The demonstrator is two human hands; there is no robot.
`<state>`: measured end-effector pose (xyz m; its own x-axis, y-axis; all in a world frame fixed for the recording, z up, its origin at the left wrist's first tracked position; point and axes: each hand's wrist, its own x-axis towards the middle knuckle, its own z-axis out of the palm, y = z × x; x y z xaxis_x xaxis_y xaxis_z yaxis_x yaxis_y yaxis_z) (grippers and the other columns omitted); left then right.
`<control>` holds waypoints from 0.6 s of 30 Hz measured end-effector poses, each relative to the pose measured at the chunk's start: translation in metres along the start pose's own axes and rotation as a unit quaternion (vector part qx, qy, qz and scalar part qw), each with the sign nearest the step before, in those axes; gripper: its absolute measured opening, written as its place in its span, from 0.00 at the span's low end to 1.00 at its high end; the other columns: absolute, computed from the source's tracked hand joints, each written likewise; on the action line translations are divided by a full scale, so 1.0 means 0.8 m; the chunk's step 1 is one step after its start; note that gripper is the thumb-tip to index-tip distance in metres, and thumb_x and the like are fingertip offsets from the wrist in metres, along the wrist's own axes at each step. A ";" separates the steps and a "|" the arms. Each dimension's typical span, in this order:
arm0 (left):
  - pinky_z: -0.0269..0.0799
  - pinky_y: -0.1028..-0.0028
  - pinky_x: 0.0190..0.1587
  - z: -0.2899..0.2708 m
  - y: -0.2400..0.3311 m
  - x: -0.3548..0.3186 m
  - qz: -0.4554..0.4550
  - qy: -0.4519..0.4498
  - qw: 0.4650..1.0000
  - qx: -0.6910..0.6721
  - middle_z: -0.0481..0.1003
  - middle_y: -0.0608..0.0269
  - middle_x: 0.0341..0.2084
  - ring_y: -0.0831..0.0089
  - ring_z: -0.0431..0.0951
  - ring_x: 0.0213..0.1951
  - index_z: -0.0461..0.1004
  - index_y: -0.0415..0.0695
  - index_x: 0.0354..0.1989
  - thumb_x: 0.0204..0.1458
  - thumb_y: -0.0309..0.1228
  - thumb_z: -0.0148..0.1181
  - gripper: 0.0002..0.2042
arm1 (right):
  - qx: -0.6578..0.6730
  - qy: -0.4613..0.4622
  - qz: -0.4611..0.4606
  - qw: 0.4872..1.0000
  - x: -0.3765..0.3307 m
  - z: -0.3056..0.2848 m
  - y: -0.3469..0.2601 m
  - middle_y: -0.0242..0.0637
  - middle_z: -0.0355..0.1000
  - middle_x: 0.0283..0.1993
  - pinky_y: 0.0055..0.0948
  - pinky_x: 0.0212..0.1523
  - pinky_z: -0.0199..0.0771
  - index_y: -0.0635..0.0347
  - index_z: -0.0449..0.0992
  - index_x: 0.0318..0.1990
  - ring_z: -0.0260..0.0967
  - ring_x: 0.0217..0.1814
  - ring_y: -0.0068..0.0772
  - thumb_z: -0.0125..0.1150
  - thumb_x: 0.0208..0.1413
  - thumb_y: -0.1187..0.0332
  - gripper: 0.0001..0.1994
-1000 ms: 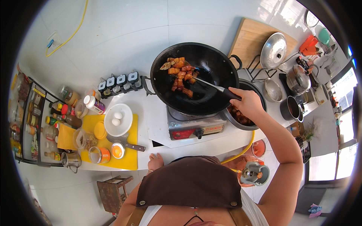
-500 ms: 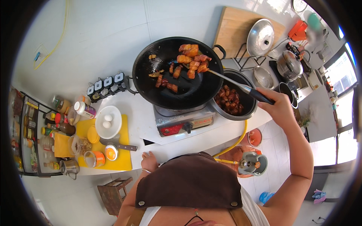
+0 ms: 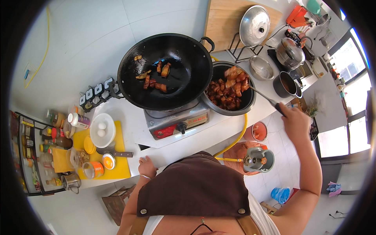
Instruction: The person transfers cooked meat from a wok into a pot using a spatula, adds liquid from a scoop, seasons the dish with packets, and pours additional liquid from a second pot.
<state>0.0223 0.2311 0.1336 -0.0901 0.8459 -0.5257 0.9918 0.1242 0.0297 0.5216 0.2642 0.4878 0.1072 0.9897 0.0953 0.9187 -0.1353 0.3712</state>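
Several meat pieces (image 3: 165,70) lie in wok (image 3: 192,84), set on stove (image 3: 178,123). Right grip (image 3: 296,123) closed round handle end of utensil (image 3: 263,94), presumably clear of heat; meat load (image 3: 235,80) held over pot (image 3: 225,112). Pot just right of wok, likely for short carry. Left grip (image 3: 147,167) loosely spread at near edge of surface (image 3: 129,135), nothing visibly held; apparently bracing.

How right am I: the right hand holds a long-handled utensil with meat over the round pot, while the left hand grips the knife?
Not quite: the left hand rests at the edge of the white counter, apart from the knife, as the head view shows. The right hand does hold a long-handled utensil with meat over the round pot.
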 end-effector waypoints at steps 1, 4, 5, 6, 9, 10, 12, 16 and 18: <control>0.70 0.59 0.50 -0.003 0.001 -0.001 0.004 -0.001 1.000 0.004 0.56 0.25 0.56 0.39 0.61 0.58 0.53 0.31 0.61 0.38 0.43 0.70 0.45 | -0.056 -0.012 -0.005 0.998 0.002 0.021 -0.015 0.35 0.67 0.29 0.34 0.30 0.71 0.40 0.71 0.54 0.71 0.30 0.36 0.60 0.47 0.70 0.23; 0.71 0.60 0.50 -0.024 0.007 -0.011 0.025 0.001 0.999 0.026 0.57 0.26 0.56 0.39 0.62 0.58 0.53 0.31 0.61 0.38 0.43 0.70 0.44 | -0.133 -0.023 -0.073 0.988 0.016 0.074 -0.034 0.33 0.67 0.33 0.34 0.29 0.71 0.38 0.70 0.55 0.70 0.31 0.34 0.57 0.48 0.70 0.24; 0.71 0.60 0.50 -0.022 0.006 -0.011 0.032 0.009 0.999 0.029 0.57 0.26 0.56 0.39 0.61 0.58 0.53 0.31 0.61 0.38 0.43 0.70 0.45 | -0.135 -0.014 -0.060 0.989 0.016 0.075 -0.028 0.32 0.67 0.33 0.34 0.29 0.71 0.38 0.70 0.55 0.70 0.31 0.33 0.57 0.48 0.70 0.24; 0.71 0.60 0.49 -0.017 0.002 -0.009 0.039 0.018 0.999 0.032 0.57 0.26 0.56 0.40 0.61 0.58 0.53 0.31 0.61 0.38 0.43 0.70 0.45 | -0.137 -0.006 -0.047 0.989 0.015 0.073 -0.022 0.32 0.67 0.33 0.34 0.29 0.72 0.37 0.70 0.56 0.70 0.30 0.33 0.57 0.48 0.71 0.24; 0.72 0.60 0.49 -0.006 -0.003 -0.016 0.046 0.044 0.998 0.022 0.56 0.27 0.56 0.40 0.60 0.59 0.53 0.32 0.61 0.38 0.43 0.70 0.45 | -0.079 0.017 0.015 0.997 0.015 0.046 -0.001 0.34 0.67 0.30 0.34 0.31 0.71 0.39 0.72 0.54 0.71 0.31 0.36 0.59 0.47 0.71 0.23; 0.72 0.60 0.49 -0.005 -0.004 -0.018 0.048 0.056 0.997 0.018 0.56 0.27 0.56 0.40 0.59 0.59 0.53 0.32 0.61 0.38 0.43 0.70 0.45 | -0.033 0.012 0.050 0.998 0.013 0.030 0.005 0.35 0.69 0.30 0.34 0.32 0.71 0.41 0.73 0.53 0.71 0.32 0.38 0.60 0.46 0.71 0.23; 0.71 0.60 0.49 -0.007 -0.002 -0.021 0.038 0.047 0.998 0.006 0.55 0.28 0.57 0.41 0.58 0.60 0.53 0.32 0.61 0.38 0.42 0.70 0.44 | 0.138 0.035 0.077 0.987 0.008 0.020 0.036 0.39 0.73 0.34 0.35 0.38 0.71 0.42 0.74 0.52 0.73 0.37 0.41 0.62 0.44 0.72 0.23; 0.70 0.59 0.50 -0.016 0.000 -0.025 0.050 0.038 0.998 -0.014 0.55 0.26 0.57 0.39 0.58 0.60 0.53 0.32 0.61 0.39 0.42 0.69 0.44 | 0.443 -0.022 0.149 0.884 -0.004 0.002 0.092 0.36 0.77 0.36 0.23 0.36 0.68 0.65 0.75 0.48 0.71 0.34 0.27 0.58 0.40 0.82 0.22; 0.70 0.59 0.50 -0.017 -0.002 -0.023 0.046 0.026 0.999 -0.005 0.55 0.25 0.57 0.38 0.58 0.60 0.53 0.31 0.62 0.40 0.42 0.69 0.44 | 0.519 -0.054 0.160 0.838 0.000 -0.025 0.096 0.28 0.71 0.30 0.15 0.26 0.62 0.65 0.75 0.50 0.62 0.25 0.15 0.54 0.40 0.85 0.24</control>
<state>0.0209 0.2225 0.1544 -0.0034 0.8801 -0.4747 0.9951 0.0497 0.0851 0.5842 0.2528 0.5350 0.3936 0.9168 -0.0677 0.6667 -0.3354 -0.6656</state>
